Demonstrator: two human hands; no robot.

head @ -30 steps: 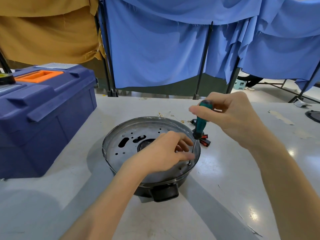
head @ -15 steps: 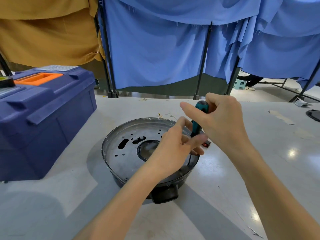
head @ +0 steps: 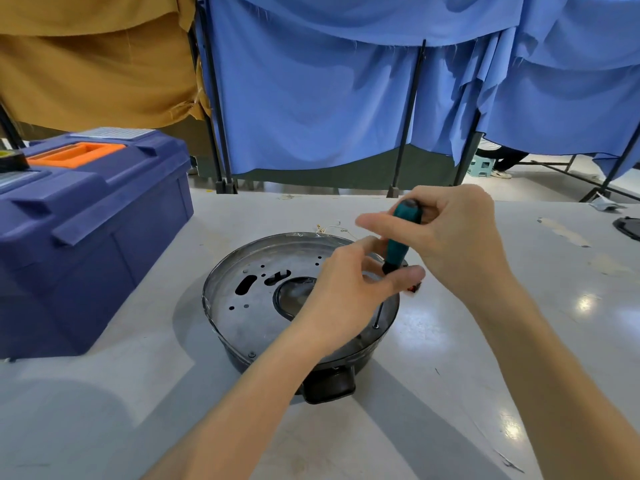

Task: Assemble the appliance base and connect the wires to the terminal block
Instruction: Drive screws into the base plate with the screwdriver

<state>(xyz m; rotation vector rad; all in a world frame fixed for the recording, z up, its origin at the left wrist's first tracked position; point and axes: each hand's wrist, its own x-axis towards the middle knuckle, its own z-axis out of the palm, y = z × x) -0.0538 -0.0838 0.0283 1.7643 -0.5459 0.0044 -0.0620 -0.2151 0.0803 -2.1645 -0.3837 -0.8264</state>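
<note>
Head view: the appliance base [head: 263, 299] sits at the middle of the bench [head: 450, 393] with its perforated metal plate facing up and a black lug on the near side. The right hand [head: 457, 240] is clenched around the top of the teal screwdriver [head: 398, 240], which stands nearly upright. The left hand [head: 349, 289] reaches over the plate, its fingers and thumb pinching the lower end of the screwdriver handle. The thin shaft runs down to a screw [head: 376, 326] near the right rim of the plate. A blue toolbox [head: 86, 230] stands on the bench to the left, well apart from the base. Blue curtains [head: 311, 98] hang behind the bench.
</note>
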